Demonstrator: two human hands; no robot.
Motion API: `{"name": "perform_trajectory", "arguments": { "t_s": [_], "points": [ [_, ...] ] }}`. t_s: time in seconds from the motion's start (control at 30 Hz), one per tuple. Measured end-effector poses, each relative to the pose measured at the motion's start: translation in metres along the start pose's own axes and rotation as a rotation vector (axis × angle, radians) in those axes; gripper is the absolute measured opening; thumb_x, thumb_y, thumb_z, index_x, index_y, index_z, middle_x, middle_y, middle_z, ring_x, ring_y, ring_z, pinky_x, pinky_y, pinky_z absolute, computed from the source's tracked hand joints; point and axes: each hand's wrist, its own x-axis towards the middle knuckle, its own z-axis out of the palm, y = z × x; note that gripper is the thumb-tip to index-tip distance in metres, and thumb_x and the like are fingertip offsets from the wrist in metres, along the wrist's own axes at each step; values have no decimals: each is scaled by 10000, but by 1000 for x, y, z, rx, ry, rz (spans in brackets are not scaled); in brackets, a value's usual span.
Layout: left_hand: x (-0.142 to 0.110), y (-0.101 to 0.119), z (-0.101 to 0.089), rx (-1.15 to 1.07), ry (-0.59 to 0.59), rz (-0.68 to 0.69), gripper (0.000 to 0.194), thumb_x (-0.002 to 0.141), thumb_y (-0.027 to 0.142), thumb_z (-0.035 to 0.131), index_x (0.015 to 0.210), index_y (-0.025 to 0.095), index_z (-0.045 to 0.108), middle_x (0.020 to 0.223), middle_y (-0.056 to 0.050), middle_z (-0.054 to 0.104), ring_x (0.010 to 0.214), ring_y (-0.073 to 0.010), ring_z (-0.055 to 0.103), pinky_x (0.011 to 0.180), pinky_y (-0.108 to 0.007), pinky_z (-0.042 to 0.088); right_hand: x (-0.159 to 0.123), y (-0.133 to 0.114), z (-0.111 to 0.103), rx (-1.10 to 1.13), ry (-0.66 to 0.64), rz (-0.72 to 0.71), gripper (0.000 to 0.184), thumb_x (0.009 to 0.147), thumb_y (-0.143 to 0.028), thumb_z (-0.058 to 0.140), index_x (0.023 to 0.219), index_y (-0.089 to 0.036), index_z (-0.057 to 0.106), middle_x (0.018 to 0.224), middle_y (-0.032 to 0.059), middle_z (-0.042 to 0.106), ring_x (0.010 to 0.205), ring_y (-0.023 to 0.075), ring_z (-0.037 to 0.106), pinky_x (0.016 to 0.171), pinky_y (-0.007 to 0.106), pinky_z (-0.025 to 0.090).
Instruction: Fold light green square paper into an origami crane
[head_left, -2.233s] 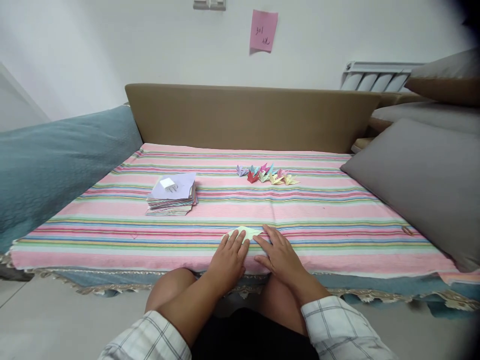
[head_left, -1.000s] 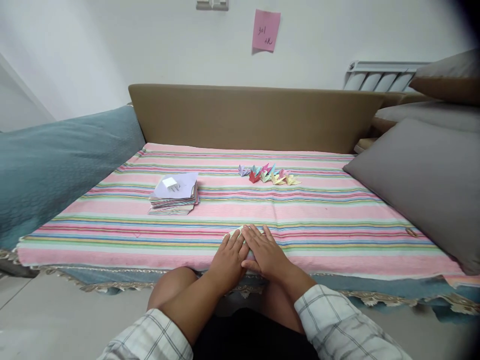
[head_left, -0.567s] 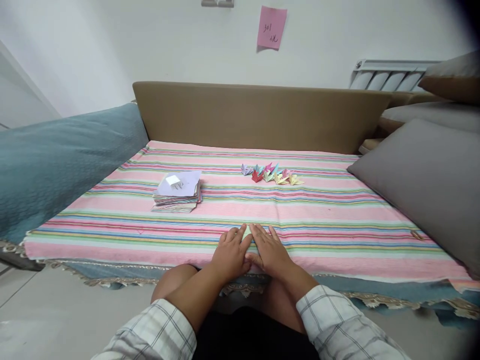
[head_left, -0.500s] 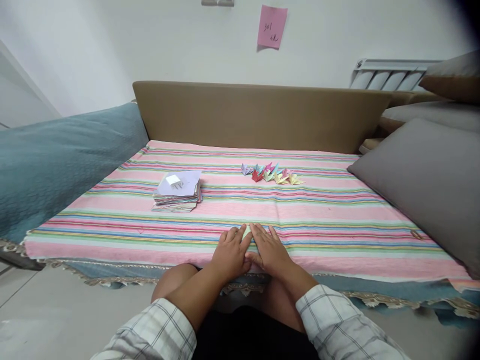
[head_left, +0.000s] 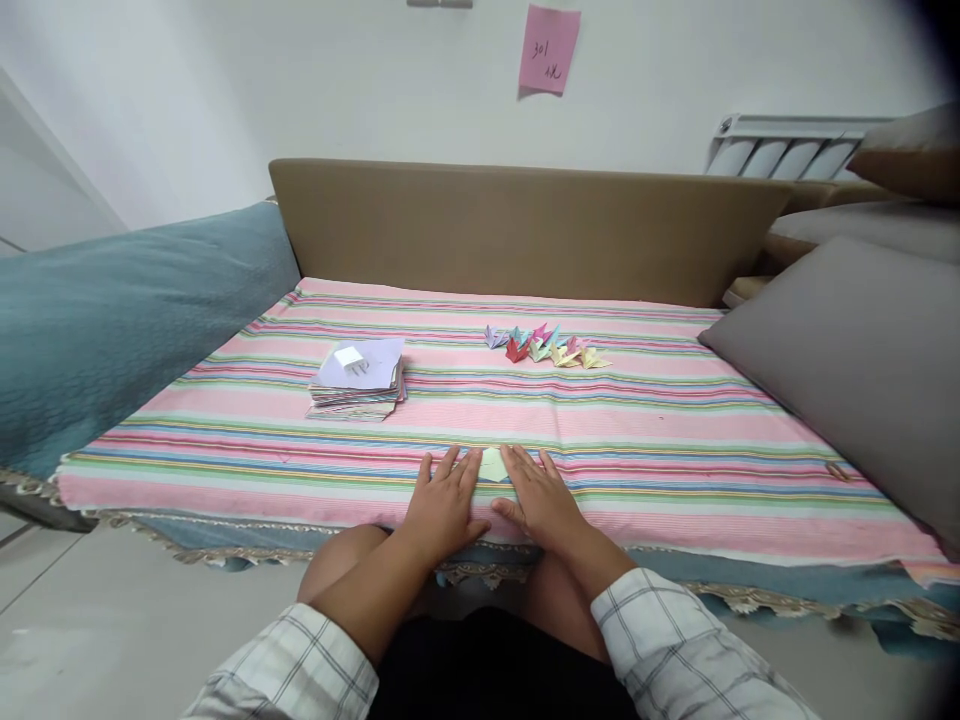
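A small piece of folded pale green paper (head_left: 492, 465) lies on the striped cloth between my hands, near the front edge. My left hand (head_left: 444, 505) rests flat at its left side, fingers stretched forward and apart. On the other side, my right hand (head_left: 541, 498) lies with spread fingers, its fingertips at the paper's right edge. Beyond them stands a cluster of several small folded paper cranes (head_left: 541, 347) in purple, blue, red, pink, green and yellow. To the left is a stack of paper sheets (head_left: 356, 385) with a small white block (head_left: 349, 358) on top.
The striped cloth (head_left: 637, 420) covers a seat with a brown backrest (head_left: 517, 230). A blue covered armrest (head_left: 135, 310) bounds the left side, and grey cushions (head_left: 847, 370) fill the right. A small brown object (head_left: 838, 471) lies near the cushion.
My left hand has slid left, away from my right hand, uncovering the pale green paper. My right hand has stayed almost in place.
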Motion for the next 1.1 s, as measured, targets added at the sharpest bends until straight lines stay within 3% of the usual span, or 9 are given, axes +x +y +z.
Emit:
{"name": "perform_trajectory", "arguments": {
  "t_s": [0.3,0.47,0.57,0.7,0.9,1.1],
  "points": [
    [-20,-17,-6,14,-14,-68,890,761,469,561,1460,168,99,1419,-114,404,1369,-306,210,1077,-577,129,-1,-1,1,-38,8,6,749,886,-609,289,1452,-131,175,1446,136,343,1347,261,285,1081,517,202],
    [-24,-16,-12,33,103,-152,951,731,597,547,1454,126,146,1447,-164,339,1376,-353,160,1084,-578,96,-1,-3,-1,-49,-16,6,731,872,-632,298,1430,-161,259,1466,110,309,1360,256,257,1088,526,178],
    [-19,-6,-15,64,153,-1,858,773,556,528,1447,142,195,1491,-142,253,1396,-327,90,1107,-550,12,-1,-3,0,-60,-10,7,705,878,-606,333,1426,-167,272,1469,107,303,1363,252,248,1093,524,166],
    [-10,4,-13,34,57,210,810,775,532,552,1436,194,227,1500,-102,249,1404,-299,58,1110,-546,3,-2,-2,4,-74,8,0,683,884,-563,370,1429,-165,264,1467,112,308,1366,246,242,1094,517,171],
    [-5,1,-9,15,-13,206,779,731,537,613,1395,269,305,1501,-86,248,1391,-309,133,1098,-566,74,-1,1,8,-84,15,-9,699,874,-579,379,1428,-170,267,1463,120,314,1366,248,242,1094,520,174],
    [-13,-5,-3,31,7,115,737,730,444,636,1380,292,324,1505,-61,245,1379,-308,180,1086,-582,111,0,0,5,-65,-1,-5,700,875,-582,374,1428,-167,265,1472,115,294,1367,251,239,1091,525,180]
  ]
}}
